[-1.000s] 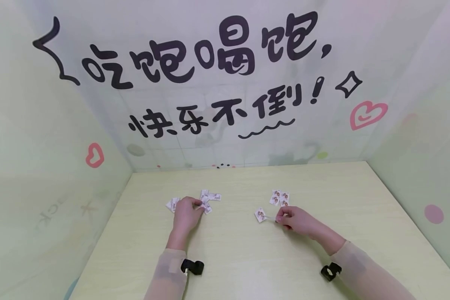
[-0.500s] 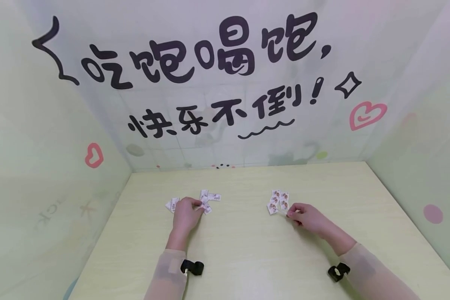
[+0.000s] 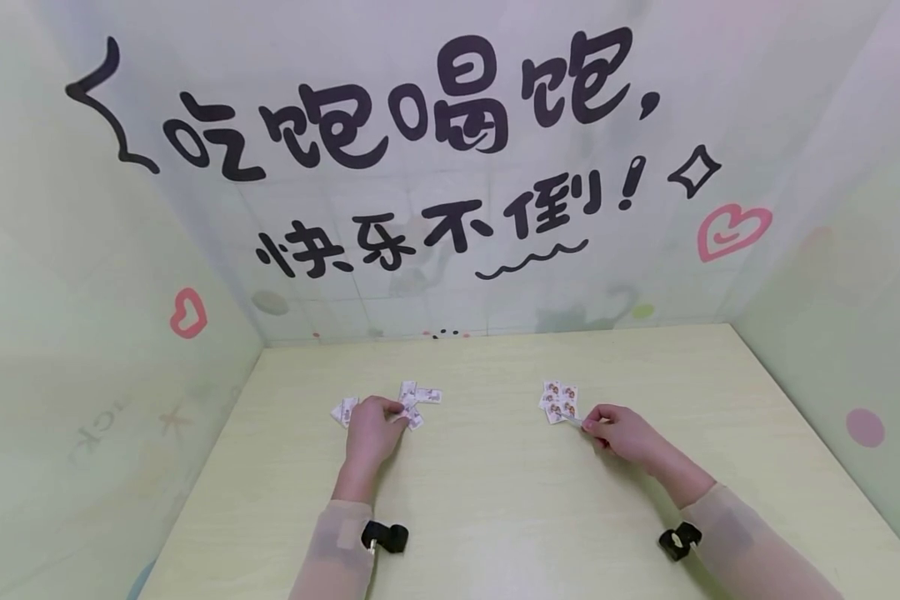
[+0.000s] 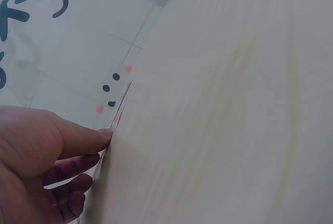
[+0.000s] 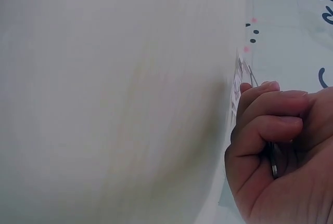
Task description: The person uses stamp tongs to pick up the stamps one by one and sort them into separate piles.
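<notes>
In the head view my right hand (image 3: 617,429) pinches slim metal tweezers (image 3: 573,421), whose tips reach the nearest edge of a small printed square (image 3: 553,412). This square lies against a cluster of several similar white squares (image 3: 568,392) with a reddish figure on each. The right wrist view shows the fingers curled round the metal tool (image 5: 274,164). My left hand (image 3: 375,427) rests on the table with its thumb and fingertips on several white paper pieces (image 3: 411,398) with purple print. In the left wrist view these pieces appear edge-on at the thumb tip (image 4: 105,134).
More white pieces (image 3: 345,410) lie partly hidden left of my left hand. The pale wooden table (image 3: 480,500) meets a printed back wall (image 3: 450,300) and side walls. A black wrist mount (image 3: 385,536) sits on the left sleeve, another (image 3: 678,540) on the right.
My right hand has moved right with the tweezers, and the square at their tips has gone from apart on the left to against the cluster. The left hand stays put.
</notes>
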A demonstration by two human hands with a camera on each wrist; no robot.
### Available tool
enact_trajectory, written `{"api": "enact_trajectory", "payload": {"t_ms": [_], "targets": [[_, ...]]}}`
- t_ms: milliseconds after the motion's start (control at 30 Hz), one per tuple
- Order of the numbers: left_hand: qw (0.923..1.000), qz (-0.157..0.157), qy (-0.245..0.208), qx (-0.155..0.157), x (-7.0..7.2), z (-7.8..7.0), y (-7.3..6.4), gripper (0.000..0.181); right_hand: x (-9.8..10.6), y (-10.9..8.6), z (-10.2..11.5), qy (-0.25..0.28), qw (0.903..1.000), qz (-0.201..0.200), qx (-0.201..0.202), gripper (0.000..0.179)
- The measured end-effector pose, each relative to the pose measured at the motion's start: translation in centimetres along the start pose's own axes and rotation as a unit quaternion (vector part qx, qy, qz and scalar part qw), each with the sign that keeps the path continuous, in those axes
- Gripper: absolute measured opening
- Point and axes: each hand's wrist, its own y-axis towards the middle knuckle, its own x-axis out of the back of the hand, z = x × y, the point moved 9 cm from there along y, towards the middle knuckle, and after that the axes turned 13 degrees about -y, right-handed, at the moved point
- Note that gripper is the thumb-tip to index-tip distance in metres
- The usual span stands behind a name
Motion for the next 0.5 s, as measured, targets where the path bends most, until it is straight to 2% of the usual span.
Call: {"api": "enact_trajectory", "payload": {"t_ms": [500], "targets": [[0.9999,0.006,-0.003,0.009,-0.12,0.3,0.11,0.024,0.31,-0.91,0.24,-0.028,0.9996,0.0,0.0,0.018]]}}
